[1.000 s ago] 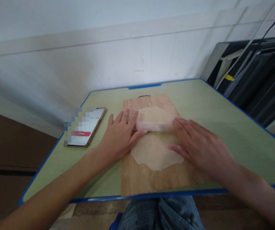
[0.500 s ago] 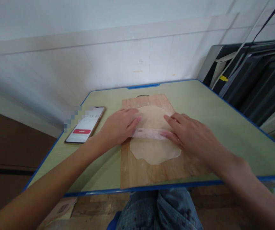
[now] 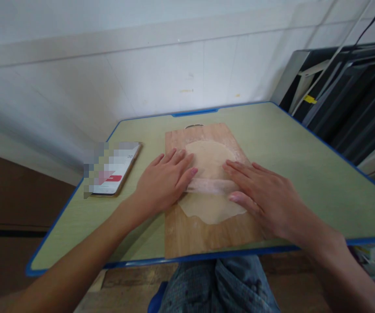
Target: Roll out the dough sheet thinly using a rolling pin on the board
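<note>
A thin, flattened sheet of dough (image 3: 209, 158) lies on a wooden board (image 3: 194, 241). Across it rests a pale, translucent rolling pin (image 3: 210, 186). My left hand (image 3: 164, 182) lies flat over the pin's left end, fingers stretched forward and thumb along the dough's edge. Over the right end, my right hand (image 3: 262, 195) is also flat, its fingers straight and pointing inward. Both hands are open, and their palms hide the ends of the pin. The dough's edge is wavy toward me.
A phone (image 3: 117, 169) with a lit screen lies left of the board on the green table (image 3: 308, 174), which has a blue rim. A white wall (image 3: 155, 82) rises behind. Dark folded panels (image 3: 363, 100) stand at the right.
My fingers have straightened and spread from a more curled pose. The rolling pin sits slightly nearer to me on the dough. The view has shifted a little.
</note>
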{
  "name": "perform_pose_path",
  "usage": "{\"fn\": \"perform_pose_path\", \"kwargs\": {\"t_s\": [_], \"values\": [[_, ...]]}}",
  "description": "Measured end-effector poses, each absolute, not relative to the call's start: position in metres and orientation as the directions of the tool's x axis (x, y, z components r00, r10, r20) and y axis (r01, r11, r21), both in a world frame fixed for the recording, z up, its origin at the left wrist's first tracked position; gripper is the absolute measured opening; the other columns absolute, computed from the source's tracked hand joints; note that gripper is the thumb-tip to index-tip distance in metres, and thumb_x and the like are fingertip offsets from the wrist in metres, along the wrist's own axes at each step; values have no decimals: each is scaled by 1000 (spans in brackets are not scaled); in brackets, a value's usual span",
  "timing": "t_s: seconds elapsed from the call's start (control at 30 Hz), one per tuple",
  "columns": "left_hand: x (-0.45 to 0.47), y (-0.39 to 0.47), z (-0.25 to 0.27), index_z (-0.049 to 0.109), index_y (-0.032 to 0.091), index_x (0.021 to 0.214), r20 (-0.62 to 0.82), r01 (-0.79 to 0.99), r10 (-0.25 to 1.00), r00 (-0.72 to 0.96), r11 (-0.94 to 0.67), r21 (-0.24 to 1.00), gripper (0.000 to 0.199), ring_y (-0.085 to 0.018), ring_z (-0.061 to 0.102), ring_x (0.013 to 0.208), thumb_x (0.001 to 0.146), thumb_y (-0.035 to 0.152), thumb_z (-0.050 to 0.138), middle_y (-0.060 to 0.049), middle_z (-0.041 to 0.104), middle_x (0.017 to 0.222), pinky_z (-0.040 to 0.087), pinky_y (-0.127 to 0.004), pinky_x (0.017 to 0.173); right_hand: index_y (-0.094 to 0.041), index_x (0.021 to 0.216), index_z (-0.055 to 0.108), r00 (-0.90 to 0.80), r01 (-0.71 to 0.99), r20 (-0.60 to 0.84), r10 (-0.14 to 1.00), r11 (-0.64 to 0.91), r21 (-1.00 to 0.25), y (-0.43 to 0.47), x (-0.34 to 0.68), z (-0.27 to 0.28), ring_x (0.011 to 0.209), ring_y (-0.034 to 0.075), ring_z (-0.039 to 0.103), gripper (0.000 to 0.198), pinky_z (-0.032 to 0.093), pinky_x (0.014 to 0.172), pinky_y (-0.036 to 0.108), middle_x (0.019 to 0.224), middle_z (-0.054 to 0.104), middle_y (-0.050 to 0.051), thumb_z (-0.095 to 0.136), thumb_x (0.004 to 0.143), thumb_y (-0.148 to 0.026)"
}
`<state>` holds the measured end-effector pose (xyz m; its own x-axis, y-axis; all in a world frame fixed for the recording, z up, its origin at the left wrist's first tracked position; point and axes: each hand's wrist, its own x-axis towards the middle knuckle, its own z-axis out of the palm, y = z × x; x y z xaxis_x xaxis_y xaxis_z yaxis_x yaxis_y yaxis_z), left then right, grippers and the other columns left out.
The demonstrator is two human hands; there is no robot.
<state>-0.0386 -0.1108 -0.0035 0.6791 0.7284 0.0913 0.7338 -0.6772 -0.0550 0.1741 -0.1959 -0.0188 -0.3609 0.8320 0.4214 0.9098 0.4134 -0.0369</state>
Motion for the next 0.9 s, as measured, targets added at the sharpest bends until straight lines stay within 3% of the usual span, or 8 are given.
{"fn": "perform_pose_path", "kwargs": {"t_s": [0.3,0.47,0.6,0.7,0.77,0.83,0.9], "values": [[-48,-145,-6,48,20,137,138,763,754,642,-647,-17,53,-29,39,137,100,38,16,-8,47,146,37,-53,107,-4,121,60,-346,913,460,818,406,-35,-224,169,-22,104,30,67,75,59,78,46,119,67,17,16,96,-59],[-53,-165,-13,51,19,133,210,764,746,632,-645,-9,55,-30,51,128,99,40,14,-10,54,139,37,-60,102,-10,122,58,-336,902,470,816,423,-91,-239,165,-25,108,26,65,70,57,83,42,124,65,15,15,96,-59],[-62,-190,-25,48,18,135,309,783,732,607,-618,-74,50,-31,47,130,98,40,22,-11,51,142,22,-61,109,-10,127,53,-390,889,511,766,458,-9,-251,162,-29,111,22,63,71,56,82,37,125,64,12,11,96,-58],[-69,-211,-34,30,15,146,363,776,696,619,-612,-150,57,-31,37,137,96,40,29,-13,46,145,3,-55,116,-4,145,30,-449,879,508,735,465,104,-258,161,-33,105,22,67,77,57,72,37,121,66,10,10,95,-59],[-70,-219,-39,22,10,150,371,773,686,626,-608,-180,64,-33,35,137,95,42,31,-17,43,146,-2,-54,116,-1,150,13,-472,872,499,727,467,146,-260,161,-36,101,23,68,81,56,67,38,119,66,9,9,95,-60],[-66,-219,-39,23,9,149,372,793,706,602,-582,-179,64,-35,35,136,95,44,29,-19,41,147,1,-57,115,-3,151,13,-450,883,503,738,452,128,-257,161,-37,109,25,65,82,56,72,40,124,63,10,6,94,-61],[-58,-210,-34,32,11,145,366,829,749,552,-540,-146,61,-37,39,133,97,47,24,-18,43,146,11,-63,112,-6,148,28,-392,902,500,772,430,43,-246,162,-35,125,25,53,78,52,87,43,135,55,11,7,95,-60]]}}
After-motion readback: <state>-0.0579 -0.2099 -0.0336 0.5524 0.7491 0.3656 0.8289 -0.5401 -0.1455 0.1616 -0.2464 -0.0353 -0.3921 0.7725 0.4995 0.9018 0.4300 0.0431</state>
